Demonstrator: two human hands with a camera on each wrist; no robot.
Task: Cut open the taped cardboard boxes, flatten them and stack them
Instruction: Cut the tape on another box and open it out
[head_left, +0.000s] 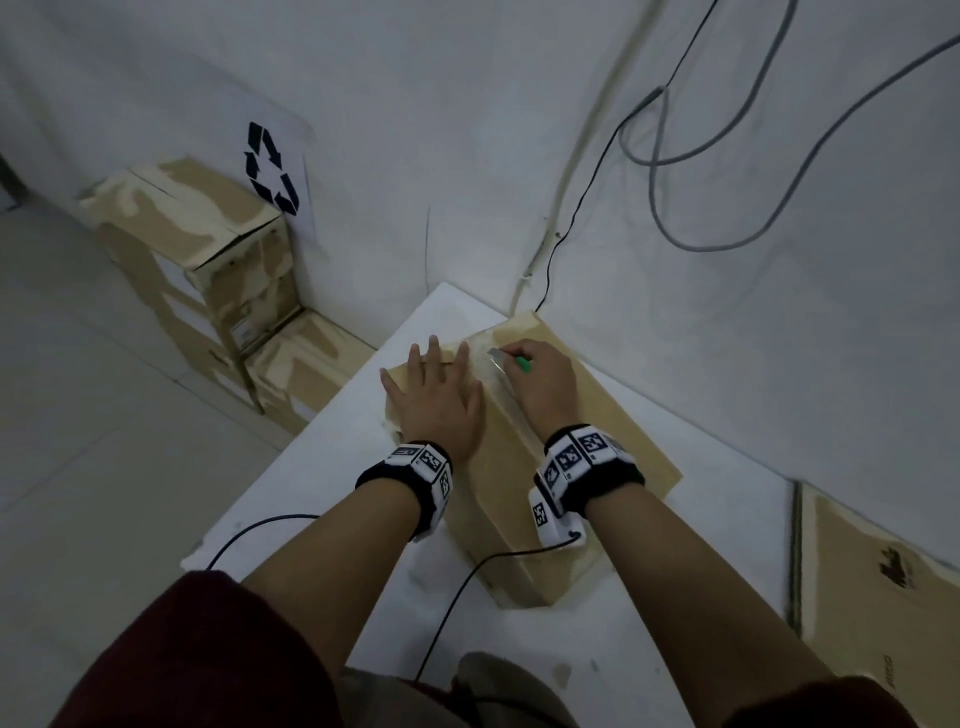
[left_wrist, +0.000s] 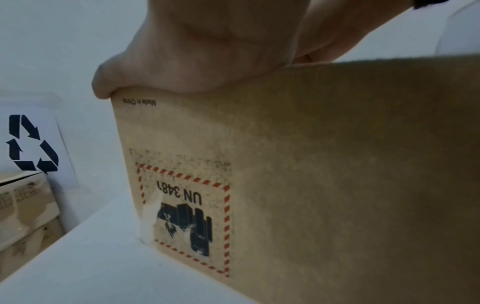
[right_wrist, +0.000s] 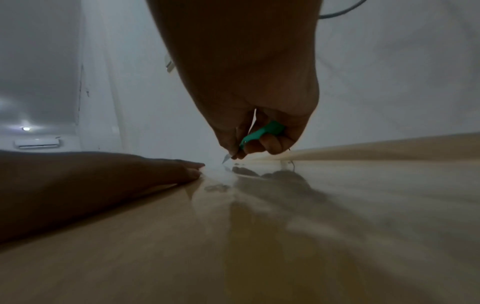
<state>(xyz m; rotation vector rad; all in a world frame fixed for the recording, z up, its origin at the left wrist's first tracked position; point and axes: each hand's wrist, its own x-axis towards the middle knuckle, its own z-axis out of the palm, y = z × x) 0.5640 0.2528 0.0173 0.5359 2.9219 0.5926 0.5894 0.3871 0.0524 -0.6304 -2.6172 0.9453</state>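
Note:
A taped brown cardboard box (head_left: 613, 431) lies on the white table (head_left: 332, 493), with clear tape (head_left: 506, 400) running along its top seam. My left hand (head_left: 434, 395) lies flat on the box top left of the seam, fingers spread and straight; its palm (left_wrist: 194, 61) presses the box's upper edge above the UN 3481 label (left_wrist: 187, 216). My right hand (head_left: 540, 379) grips a green-handled cutter (head_left: 522, 362) at the far end of the seam. In the right wrist view the cutter (right_wrist: 262, 132) points its blade tip down at the tape by the box top (right_wrist: 259, 246).
Several taped boxes (head_left: 208, 270) are stacked on the floor at the left, against the wall under a recycling sign (head_left: 272, 169). Flattened cardboard (head_left: 878, 582) lies at the right of the table. Cables (head_left: 675, 156) hang on the wall; wrist cables cross the near table.

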